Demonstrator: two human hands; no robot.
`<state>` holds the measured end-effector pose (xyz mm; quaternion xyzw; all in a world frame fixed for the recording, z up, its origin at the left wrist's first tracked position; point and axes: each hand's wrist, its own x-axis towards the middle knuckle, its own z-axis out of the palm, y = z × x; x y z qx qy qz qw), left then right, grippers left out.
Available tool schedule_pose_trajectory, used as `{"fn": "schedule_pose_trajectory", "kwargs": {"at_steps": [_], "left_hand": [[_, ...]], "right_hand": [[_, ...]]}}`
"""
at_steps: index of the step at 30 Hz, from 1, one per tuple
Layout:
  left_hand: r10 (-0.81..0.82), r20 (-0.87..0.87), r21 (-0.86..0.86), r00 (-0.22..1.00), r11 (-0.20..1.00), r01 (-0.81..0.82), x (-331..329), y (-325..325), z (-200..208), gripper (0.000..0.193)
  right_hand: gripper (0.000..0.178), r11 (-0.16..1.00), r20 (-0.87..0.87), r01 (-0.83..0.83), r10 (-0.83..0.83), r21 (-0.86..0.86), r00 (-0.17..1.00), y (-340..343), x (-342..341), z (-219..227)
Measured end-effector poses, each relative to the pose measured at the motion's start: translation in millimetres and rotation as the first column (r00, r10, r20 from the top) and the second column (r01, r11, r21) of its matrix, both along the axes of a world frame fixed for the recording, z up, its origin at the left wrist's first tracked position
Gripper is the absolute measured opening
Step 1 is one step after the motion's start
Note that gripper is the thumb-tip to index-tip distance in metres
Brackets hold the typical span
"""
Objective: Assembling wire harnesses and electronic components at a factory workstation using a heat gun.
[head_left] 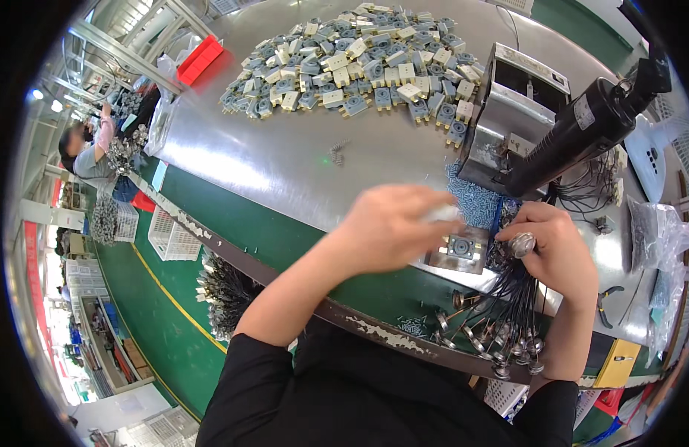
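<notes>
My left hand [396, 227], smeared by motion, is closed round a small whitish part [443, 214] whose kind I cannot make out. Just below its fingertips, a grey block with a round centre [461, 246] sits on a square metal fixture plate [474, 262]. To the right, my right hand [557, 249] pinches a cable with a round metal head [522, 244]. Below it, a bundle of black cables with round metal ends [501, 339] hangs over the table's near edge. Small screws [475, 200] lie in a heap behind the fixture.
Grey and cream blocks [352, 63] are piled at the back of the metal table [262, 160]. A black cylindrical tool [583, 127] leans by a metal housing [508, 112] at right. Pliers [605, 307] lie near right. Another person [95, 153] works at far left, near a red bin [200, 59].
</notes>
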<state>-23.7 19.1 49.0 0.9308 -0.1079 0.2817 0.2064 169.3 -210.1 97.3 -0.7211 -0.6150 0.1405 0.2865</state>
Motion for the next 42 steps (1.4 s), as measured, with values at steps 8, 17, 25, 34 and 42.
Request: {"fn": "schedule_pose_trajectory", "kwargs": {"at_steps": [8,17,25,34,42], "left_hand": [[0.722,-0.246,0.109,0.647,0.684,-0.721,-15,115,-7,0.028],[0.403,-0.223,-0.189,0.888,0.875,-0.445,-8,119,-25,0.019],[-0.104,0.023,-0.999,0.994,0.03,0.026,-4,95,-16,0.018],[-0.265,-0.012,-0.979,0.964,-0.192,-0.065,7,14,-1,0.02],[-0.449,-0.029,-0.985,0.893,-0.14,-0.103,21,-21,3,0.027]], "right_hand": [[0.024,0.994,-0.038,0.094,-0.092,0.059,0.995,-3,-3,1],[0.024,0.994,-0.048,0.089,-0.086,0.059,0.995,-4,-2,-1],[0.016,0.997,-0.14,0.042,-0.032,0.07,0.99,-1,-4,4],[0.009,0.978,-0.404,-0.044,0.124,0.202,0.906,4,2,-8],[0.021,0.977,-0.502,0.157,-0.065,0.144,0.863,13,-19,-7]]}}
